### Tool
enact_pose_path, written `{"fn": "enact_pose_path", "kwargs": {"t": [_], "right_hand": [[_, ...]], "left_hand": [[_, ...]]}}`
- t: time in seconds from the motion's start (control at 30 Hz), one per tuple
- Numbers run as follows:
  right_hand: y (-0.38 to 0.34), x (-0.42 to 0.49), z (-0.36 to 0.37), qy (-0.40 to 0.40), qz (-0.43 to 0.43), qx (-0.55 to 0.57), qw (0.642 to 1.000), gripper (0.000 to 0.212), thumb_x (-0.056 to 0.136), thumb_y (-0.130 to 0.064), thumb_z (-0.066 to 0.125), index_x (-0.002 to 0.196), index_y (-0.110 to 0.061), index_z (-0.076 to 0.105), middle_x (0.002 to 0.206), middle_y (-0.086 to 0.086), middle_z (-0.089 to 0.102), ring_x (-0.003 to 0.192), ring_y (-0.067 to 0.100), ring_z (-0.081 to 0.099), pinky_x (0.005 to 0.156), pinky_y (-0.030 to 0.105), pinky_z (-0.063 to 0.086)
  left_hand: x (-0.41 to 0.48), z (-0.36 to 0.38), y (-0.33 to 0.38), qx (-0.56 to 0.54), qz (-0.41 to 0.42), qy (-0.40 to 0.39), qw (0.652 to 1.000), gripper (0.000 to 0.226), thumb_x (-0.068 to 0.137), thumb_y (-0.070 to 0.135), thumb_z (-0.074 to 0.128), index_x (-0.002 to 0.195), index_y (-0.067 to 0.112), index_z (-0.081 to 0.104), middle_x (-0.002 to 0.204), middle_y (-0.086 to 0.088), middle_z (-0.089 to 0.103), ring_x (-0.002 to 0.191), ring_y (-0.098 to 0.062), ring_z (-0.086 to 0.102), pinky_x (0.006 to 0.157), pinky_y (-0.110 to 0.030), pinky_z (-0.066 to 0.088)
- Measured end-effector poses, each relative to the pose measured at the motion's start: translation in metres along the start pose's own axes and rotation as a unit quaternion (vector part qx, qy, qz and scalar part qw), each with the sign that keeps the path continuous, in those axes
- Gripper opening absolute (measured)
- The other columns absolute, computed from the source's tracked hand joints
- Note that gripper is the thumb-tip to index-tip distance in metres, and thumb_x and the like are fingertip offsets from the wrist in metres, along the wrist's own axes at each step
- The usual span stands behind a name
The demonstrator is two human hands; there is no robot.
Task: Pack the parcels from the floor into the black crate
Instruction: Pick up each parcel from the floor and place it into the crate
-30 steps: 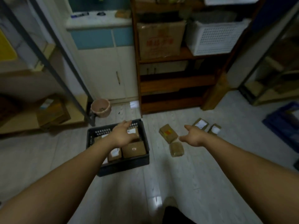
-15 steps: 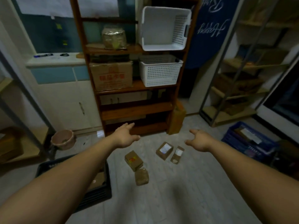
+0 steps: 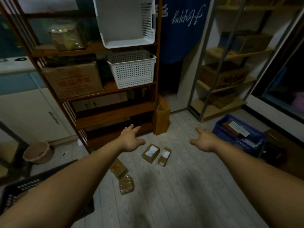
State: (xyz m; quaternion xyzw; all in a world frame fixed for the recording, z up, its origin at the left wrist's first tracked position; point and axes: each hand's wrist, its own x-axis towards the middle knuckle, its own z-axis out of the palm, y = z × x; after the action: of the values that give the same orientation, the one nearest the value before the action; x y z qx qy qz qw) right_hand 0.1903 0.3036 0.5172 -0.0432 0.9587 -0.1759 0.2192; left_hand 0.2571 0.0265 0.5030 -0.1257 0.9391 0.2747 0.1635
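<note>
Crate: black slatted plastic crate (image 3: pixel 24 186) is sitting near left.
Parcels: clear-wrapped brown packet (image 3: pixel 126 185) and white-labelled brown cardboard box (image 3: pixel 151 153) are lying on the grey plank floor (image 3: pixel 172 195).
Handling: looking light and stiff; grip across the short sides.
Hands: left hand (image 3: pixel 131 140) and right hand (image 3: pixel 204 139) are hovering, fingers spread, empty.

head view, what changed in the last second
The left hand lifted away from the black crate and reached forward over the floor. The right hand drifted right of the four floor parcels. The view swung up and right. Both hands stay open and empty, and the parcels lie unmoved.
</note>
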Motion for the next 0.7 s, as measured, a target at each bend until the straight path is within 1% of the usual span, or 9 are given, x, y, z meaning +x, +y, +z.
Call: {"fn": "enact_pose_path", "kwargs": {"t": [0.1,0.27,0.4,0.5,0.57,0.63,0.7], "right_hand": [[-0.002,0.039,-0.004,-0.011,-0.005,-0.017,1.000,0.082,0.092,-0.047,0.054,0.154,-0.019,0.008,0.160,0.010,0.008,0.145,0.030,0.019,0.114,0.037,0.023],[-0.012,0.123,-0.016,-0.036,-0.007,-0.053,0.998,0.080,0.093,-0.046,0.052,0.154,-0.018,0.008,0.160,0.011,0.010,0.143,0.031,0.022,0.114,0.037,0.025],[-0.018,0.184,-0.016,-0.081,-0.019,-0.096,0.992,0.081,0.094,-0.048,0.050,0.153,-0.016,0.006,0.159,0.011,0.011,0.143,0.030,0.022,0.115,0.037,0.025],[-0.017,0.226,-0.012,-0.117,-0.042,-0.109,0.986,0.080,0.094,-0.046,0.051,0.153,-0.015,0.006,0.158,0.012,0.014,0.143,0.030,0.020,0.116,0.038,0.022],[-0.016,0.255,-0.007,-0.142,-0.056,-0.120,0.981,0.080,0.094,-0.046,0.051,0.153,-0.015,0.006,0.159,0.011,0.013,0.144,0.030,0.018,0.117,0.038,0.020],[-0.016,0.284,-0.002,-0.163,-0.068,-0.140,0.974,0.078,0.094,-0.047,0.050,0.153,-0.016,0.008,0.159,0.011,0.014,0.144,0.029,0.020,0.116,0.039,0.022],[-0.016,0.314,0.005,-0.188,-0.090,-0.155,0.966,0.075,0.095,-0.049,0.048,0.152,-0.015,0.013,0.157,0.010,0.020,0.142,0.029,0.026,0.115,0.040,0.026]], "left_hand": [[0.046,0.003,0.005,-0.013,-0.004,-0.011,1.000,0.077,0.090,0.045,0.054,0.152,0.027,0.010,0.160,-0.004,-0.003,0.147,-0.030,-0.005,0.118,-0.044,0.008],[0.144,0.005,0.010,-0.055,-0.017,-0.024,0.998,0.077,0.090,0.045,0.054,0.151,0.026,0.012,0.160,-0.005,0.000,0.147,-0.031,0.000,0.117,-0.045,0.011],[0.208,0.012,0.015,-0.069,-0.054,-0.044,0.995,0.078,0.089,0.048,0.055,0.151,0.026,0.012,0.160,-0.006,0.002,0.147,-0.031,0.002,0.116,-0.045,0.014],[0.243,0.021,0.014,-0.090,-0.076,-0.062,0.991,0.078,0.089,0.046,0.055,0.151,0.023,0.014,0.160,-0.008,0.002,0.146,-0.031,0.004,0.117,-0.046,0.014],[0.261,0.029,0.011,-0.105,-0.099,-0.073,0.987,0.077,0.090,0.043,0.055,0.151,0.020,0.014,0.159,-0.011,0.003,0.146,-0.032,0.007,0.117,-0.044,0.016],[0.277,0.041,0.006,-0.124,-0.128,-0.078,0.981,0.078,0.091,0.042,0.056,0.151,0.018,0.013,0.159,-0.012,0.005,0.146,-0.031,0.008,0.117,-0.042,0.016],[0.291,0.059,0.000,-0.155,-0.168,-0.071,0.971,0.080,0.090,0.041,0.057,0.151,0.017,0.011,0.159,-0.012,0.005,0.147,-0.030,0.006,0.117,-0.041,0.014]]}}
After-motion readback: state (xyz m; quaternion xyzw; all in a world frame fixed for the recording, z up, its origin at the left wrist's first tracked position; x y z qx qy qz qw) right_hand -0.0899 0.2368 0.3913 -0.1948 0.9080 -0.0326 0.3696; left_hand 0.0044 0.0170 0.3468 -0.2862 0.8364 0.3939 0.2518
